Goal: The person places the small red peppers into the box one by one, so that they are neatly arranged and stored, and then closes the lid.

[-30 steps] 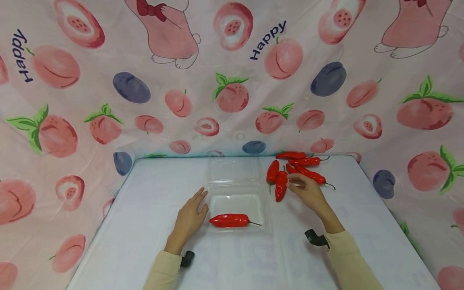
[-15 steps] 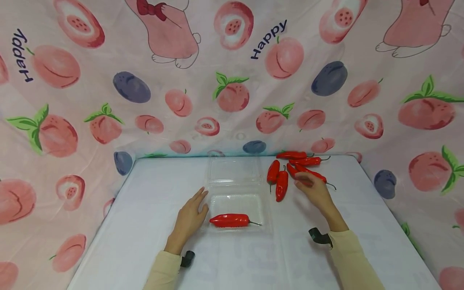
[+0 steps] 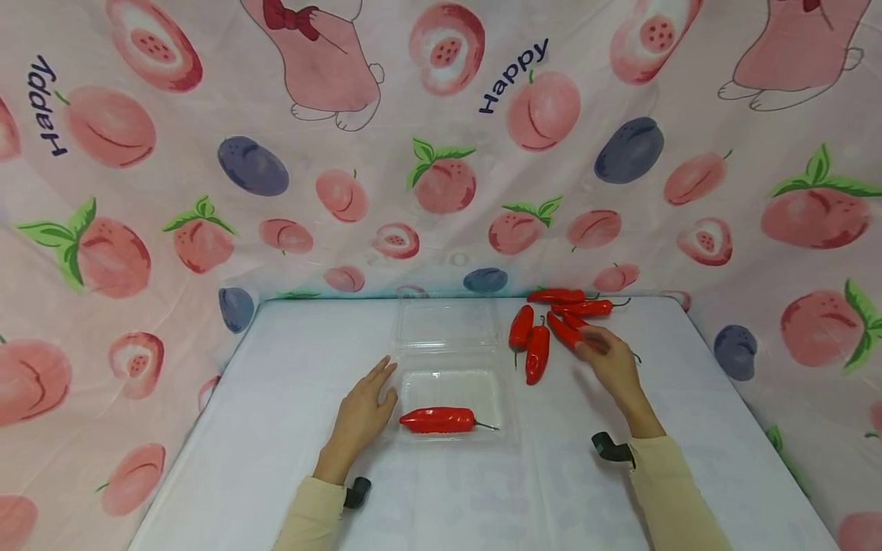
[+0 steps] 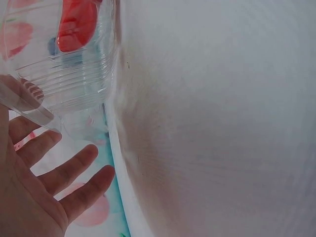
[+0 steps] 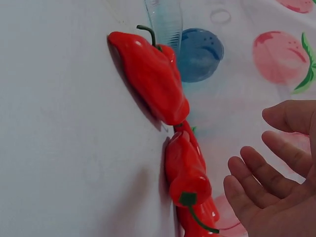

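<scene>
Well, the right grip (image 3: pixel 612 366): poised at the loose peppers (image 3: pixel 537 354), fingers relaxed and parted; the view from its own wrist shows it holding nothing.
Left grip (image 3: pixel 360 409): fingers spread at the left side of the clear box (image 3: pixel 451 386), holding nothing that I can make out; whether they touch the rim, I can't tell.
Nearest pepper (image 3: pixel 563 331): lying aslant by the right fingertips; from where I stand, part of the cluster is covered.
Loose peppers: to the right of the box, toward the back of the worktop (image 3: pixel 276 405), two a little apart from the others.
Boxed pepper (image 3: pixel 437 419): lying crosswise along the near side, tip left, stem right.
Lid (image 3: pixel 446 321): laid back behind the box.
Pepper's feel: probably light and firm, with glossy skin that could slip under a careless pinch.
Where to hold: across the thick middle, thumb opposite fingers; the thin stem looks a poor handle, likely to bend.
Box's feel: thin plastic, likely flexible and easily nudged, so a light touch at the rim should do.
</scene>
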The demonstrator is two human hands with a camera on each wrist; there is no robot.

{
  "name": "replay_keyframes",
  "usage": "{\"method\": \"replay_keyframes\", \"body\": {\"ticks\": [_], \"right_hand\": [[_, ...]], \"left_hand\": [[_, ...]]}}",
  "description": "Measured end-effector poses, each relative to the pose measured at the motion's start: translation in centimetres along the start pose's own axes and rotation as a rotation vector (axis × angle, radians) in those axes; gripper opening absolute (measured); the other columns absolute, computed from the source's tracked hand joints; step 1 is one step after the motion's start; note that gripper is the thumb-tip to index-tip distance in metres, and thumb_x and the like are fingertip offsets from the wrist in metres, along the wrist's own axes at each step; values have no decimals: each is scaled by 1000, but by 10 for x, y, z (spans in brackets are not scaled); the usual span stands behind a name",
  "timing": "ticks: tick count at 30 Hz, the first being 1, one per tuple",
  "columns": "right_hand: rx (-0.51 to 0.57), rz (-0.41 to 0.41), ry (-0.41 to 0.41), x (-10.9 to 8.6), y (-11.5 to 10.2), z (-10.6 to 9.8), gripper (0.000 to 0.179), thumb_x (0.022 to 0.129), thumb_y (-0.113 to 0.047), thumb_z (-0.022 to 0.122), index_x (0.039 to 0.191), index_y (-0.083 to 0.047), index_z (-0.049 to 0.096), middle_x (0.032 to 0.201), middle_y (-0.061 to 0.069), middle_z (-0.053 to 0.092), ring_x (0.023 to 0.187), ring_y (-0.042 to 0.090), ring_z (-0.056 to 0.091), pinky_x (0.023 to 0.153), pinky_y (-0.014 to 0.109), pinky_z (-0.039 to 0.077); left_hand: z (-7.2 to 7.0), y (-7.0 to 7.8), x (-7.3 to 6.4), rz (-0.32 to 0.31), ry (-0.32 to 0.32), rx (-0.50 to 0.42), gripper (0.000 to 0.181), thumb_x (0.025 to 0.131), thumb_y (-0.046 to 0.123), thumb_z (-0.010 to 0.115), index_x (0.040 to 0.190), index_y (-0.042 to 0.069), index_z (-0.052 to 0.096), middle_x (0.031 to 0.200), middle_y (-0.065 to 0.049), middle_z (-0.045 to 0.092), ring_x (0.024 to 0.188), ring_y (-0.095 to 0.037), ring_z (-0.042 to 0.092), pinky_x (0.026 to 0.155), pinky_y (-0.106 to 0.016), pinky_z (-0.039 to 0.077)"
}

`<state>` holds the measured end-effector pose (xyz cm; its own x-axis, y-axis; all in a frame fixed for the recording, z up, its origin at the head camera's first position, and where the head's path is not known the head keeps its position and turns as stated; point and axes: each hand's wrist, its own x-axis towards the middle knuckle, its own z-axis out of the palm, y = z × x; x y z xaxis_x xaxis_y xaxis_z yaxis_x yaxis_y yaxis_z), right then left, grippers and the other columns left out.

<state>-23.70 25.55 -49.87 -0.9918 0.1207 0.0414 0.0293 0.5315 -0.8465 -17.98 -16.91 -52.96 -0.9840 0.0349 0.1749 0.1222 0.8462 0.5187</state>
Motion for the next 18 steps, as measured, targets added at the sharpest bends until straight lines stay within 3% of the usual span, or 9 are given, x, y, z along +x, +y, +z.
{"method": "replay_keyframes", "body": {"ticks": [6,18], "right_hand": [[7,9,23,8,16,1,48,99,-30,56,141,-7,50,143,18,52,131,36,51,107,51,45],[-89,59,32,20,29,4,51,98,-27,58,142,-4,47,143,24,50,129,40,50,108,52,45]], "left_hand": [[0,0,0,-3,5,-5,46,95,23,58,141,18,55,153,1,46,129,-33,56,100,-56,50],[1,-1,0,-11,-3,1,47,95,22,59,142,19,54,154,2,46,131,-32,55,101,-54,50]]}}
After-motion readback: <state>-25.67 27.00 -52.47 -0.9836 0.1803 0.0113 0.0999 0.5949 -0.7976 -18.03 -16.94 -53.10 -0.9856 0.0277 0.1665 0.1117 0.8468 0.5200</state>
